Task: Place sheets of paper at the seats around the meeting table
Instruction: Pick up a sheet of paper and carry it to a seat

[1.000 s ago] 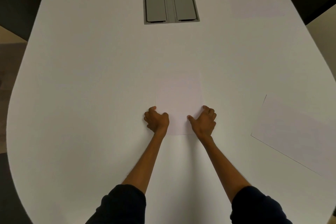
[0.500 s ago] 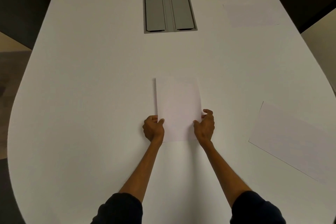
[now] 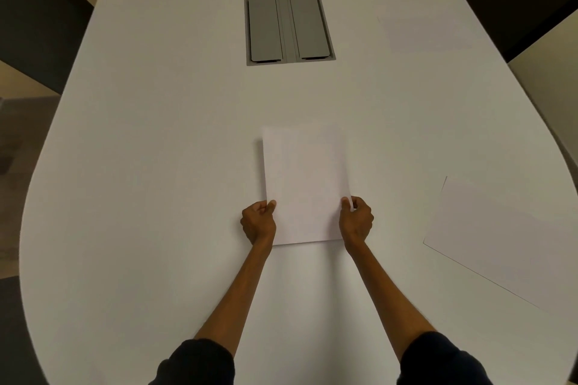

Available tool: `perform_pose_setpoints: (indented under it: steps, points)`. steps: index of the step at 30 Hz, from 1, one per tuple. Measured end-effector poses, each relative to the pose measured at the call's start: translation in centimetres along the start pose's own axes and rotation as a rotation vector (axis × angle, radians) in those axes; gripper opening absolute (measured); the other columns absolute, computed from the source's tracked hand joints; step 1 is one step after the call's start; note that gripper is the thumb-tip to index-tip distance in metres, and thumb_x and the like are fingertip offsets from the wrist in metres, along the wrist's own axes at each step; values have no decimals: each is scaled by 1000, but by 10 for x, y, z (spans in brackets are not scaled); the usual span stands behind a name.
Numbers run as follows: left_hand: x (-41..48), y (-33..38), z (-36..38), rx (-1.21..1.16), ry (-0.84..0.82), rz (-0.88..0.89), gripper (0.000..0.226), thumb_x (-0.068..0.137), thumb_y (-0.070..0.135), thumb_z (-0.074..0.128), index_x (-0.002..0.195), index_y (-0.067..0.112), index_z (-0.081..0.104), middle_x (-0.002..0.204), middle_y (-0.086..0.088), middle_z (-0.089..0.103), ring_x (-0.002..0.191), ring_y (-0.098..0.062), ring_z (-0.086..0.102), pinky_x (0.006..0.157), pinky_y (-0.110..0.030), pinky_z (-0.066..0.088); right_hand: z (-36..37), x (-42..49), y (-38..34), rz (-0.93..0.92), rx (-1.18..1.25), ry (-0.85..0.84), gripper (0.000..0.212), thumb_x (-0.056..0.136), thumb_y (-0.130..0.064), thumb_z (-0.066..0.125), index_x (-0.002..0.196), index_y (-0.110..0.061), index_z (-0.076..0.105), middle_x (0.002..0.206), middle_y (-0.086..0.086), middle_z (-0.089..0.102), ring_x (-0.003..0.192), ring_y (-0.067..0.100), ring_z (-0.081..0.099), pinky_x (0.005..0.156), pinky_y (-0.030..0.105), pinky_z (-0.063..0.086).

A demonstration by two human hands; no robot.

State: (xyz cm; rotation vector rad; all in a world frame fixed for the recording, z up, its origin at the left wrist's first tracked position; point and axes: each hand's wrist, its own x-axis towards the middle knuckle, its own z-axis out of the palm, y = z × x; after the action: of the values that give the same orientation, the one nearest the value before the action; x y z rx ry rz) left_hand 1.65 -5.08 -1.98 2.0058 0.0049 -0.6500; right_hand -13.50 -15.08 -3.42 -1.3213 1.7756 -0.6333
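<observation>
Sheet of paper point(image 3: 305, 184) in portrait over the middle of the meeting table point(image 3: 156, 166), nearer the near edge than the far one, short sides parallel to that near edge. Pinched low on both long sides. Left hand point(image 3: 258, 222) at the sheet's left side, thumb laid on top, fingers curled beside and under the margin. Right hand point(image 3: 356, 220) at the sheet's right side, thumb likewise on top, fingers wrapped round the margin from outside. Thin shadow along the sheet's left side and beneath its near short side; lifted or lying flat, impossible to tell for certain. Second sheet point(image 3: 506, 237) flat on the table by the right edge, turned askew, well apart from the right hand. Third sheet point(image 3: 425, 33) faint against the white top, toward the far right corner, long sides across. Grey hatch point(image 3: 289, 27) with two closed flaps set flush into the table on its centre line, beyond the held sheet and well apart from it. Dark chair backs point(image 3: 34, 25) at the left edge and the far right corner. Dark sleeves point(image 3: 197, 362) ending above both bare forearms, just inside the near edge.
</observation>
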Motion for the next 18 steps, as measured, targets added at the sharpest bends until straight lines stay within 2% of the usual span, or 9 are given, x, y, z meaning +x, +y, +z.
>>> perform_pose_setpoints:
  steps: [2,5,8,10,12,14,18]
  points:
    - [-4,5,-5,-38,-20,16,22,84,16,74,94,-3,71,76,-6,64,75,-19,59,72,-24,43,-5,-4,-7,-4,35,25,26,96,-27,55,110,-7,65,108,8,68,99,26,63,85,32,46]
    - [-11,15,-13,-77,-72,69,12,87,17,71,84,6,66,74,-6,60,72,-18,54,63,-22,42,-13,-13,-20,-7,116,59,23,96,-26,57,106,-8,66,103,5,67,94,22,61,82,31,45]
    - [-20,26,-25,-94,-119,122,20,90,20,67,79,6,58,71,-6,53,68,-17,45,61,-23,40,-24,-23,-34,-20,222,66,18,95,-24,59,98,-7,67,90,2,65,83,20,59,76,29,43]
    - [-27,36,-36,-119,-127,152,20,91,20,65,76,12,57,76,-5,53,71,-16,46,60,-20,40,-33,-30,-43,-56,279,40,18,94,-23,60,96,-7,67,86,2,64,78,18,56,74,28,42]
    - [-36,46,-50,-140,-111,186,20,92,20,64,74,17,55,80,-5,54,74,-16,48,61,-17,40,-41,-39,-52,-113,297,-8,20,95,-24,61,99,-7,68,88,1,65,79,16,57,75,27,45]
    - [-45,53,-66,-165,-96,217,17,92,20,64,80,10,58,80,-6,57,75,-17,50,62,-18,42,-49,-49,-60,-166,312,-61,22,94,-25,61,99,-6,69,85,0,65,74,12,56,74,24,46]
    - [-67,66,-99,-204,-81,265,18,92,21,64,83,6,61,78,-4,62,75,-18,56,71,-25,47,-67,-74,-78,-206,381,-144,20,93,-23,63,85,-5,66,70,-2,57,63,11,48,63,19,41]
